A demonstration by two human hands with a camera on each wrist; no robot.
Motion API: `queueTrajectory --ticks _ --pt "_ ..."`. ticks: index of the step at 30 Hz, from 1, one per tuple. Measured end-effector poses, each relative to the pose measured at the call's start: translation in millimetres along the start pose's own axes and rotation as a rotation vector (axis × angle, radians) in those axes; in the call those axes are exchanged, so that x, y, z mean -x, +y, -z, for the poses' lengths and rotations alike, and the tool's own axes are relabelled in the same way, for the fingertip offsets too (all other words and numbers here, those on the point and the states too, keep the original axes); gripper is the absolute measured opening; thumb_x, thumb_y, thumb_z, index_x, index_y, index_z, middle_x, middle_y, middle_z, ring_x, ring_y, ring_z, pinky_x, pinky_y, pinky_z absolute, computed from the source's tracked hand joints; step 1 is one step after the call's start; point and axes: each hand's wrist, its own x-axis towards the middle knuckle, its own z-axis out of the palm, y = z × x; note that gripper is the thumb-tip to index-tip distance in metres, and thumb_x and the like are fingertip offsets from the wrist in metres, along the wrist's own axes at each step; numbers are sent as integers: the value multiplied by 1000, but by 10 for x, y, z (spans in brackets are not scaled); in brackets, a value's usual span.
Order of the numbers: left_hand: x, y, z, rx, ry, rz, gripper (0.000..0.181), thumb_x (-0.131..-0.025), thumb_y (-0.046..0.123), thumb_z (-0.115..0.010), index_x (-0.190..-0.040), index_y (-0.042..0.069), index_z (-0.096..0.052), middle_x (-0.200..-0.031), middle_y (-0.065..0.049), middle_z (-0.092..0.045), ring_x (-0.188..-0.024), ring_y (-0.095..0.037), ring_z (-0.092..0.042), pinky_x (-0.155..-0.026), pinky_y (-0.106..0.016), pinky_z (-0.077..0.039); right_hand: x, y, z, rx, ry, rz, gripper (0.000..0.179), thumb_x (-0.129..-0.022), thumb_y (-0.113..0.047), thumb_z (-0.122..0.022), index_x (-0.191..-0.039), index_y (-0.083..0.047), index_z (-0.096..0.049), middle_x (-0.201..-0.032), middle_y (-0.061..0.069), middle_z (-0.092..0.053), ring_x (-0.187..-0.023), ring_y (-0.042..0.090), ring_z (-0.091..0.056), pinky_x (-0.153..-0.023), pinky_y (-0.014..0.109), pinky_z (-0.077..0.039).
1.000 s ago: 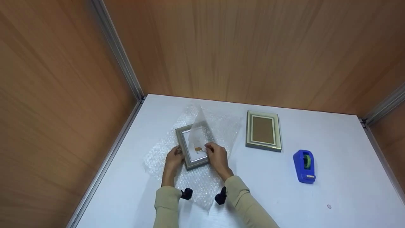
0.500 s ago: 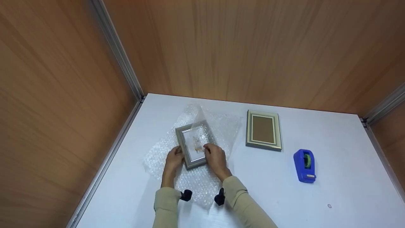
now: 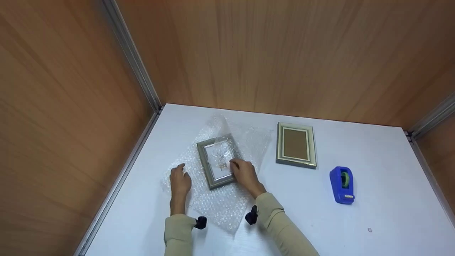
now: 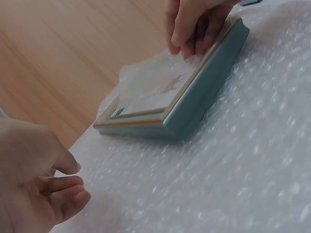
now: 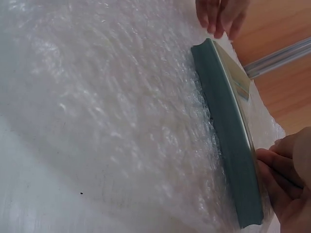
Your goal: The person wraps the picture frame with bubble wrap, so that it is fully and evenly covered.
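Observation:
A silver-grey picture frame (image 3: 203, 156) lies face up, turned askew, on a sheet of bubble wrap (image 3: 220, 209). A flap of the wrap is folded over the frame's upper and right parts, partly veiling the picture. At the frame's lower right, my right hand (image 3: 245, 176) holds this flap down against the picture with curled fingertips; in the left wrist view those fingers (image 4: 199, 29) meet the clear film. My left hand (image 3: 180, 183) is apart from the frame, over the wrap's left corner, fingers loosely bent and holding nothing.
A second picture frame (image 3: 296, 144) with a brown panel lies at the back right. Nearer, to its right, stands a blue tape dispenser (image 3: 342, 185) with a green roll. Wooden panels (image 3: 284, 53) enclose the white table (image 3: 302, 220) at the back and sides.
My left hand has let go of the frame's left edge and moved left over the wrap. The flap under my right hand has come down flatter on the picture.

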Motion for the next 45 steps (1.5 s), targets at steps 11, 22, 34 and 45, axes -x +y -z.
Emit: queueTrajectory --ticks 11,22,34,45 --pt "-1 -313 541 -69 22 178 39 -95 7 -38 -132 -7 -41 -126 -30 -40 -120 -45 -36 -99 -55 -34 -27 31 28 -21 9 4 20 -94 -19 -53 -102 -11 -69 -78 -3 -65 -66 8 -55 -62 27 -49" --pt "74 -277 688 45 57 231 43 -93 8 -45 -131 -10 -38 -113 -29 -49 -103 -42 -49 -81 -46 -47 -31 64 21 -47 19 14 20 -94 -19 -52 -102 -10 -69 -75 -4 -64 -65 8 -56 -62 27 -50" --pt "133 -191 651 86 77 218 28 -89 15 -58 -111 -3 -55 -101 -21 -61 -87 -31 -60 -69 -36 -50 -18 60 44 -82 -20 -5 24 -96 -19 -50 -108 -7 -67 -87 0 -68 -68 7 -57 -63 24 -50" --pt "113 -163 593 34 75 102 29 -89 10 -58 -115 -3 -59 -121 -24 -50 -115 -38 -45 -95 -48 -40 3 64 22 -74 -16 -21 23 -96 -20 -50 -106 -9 -67 -92 1 -69 -75 9 -60 -68 27 -51"
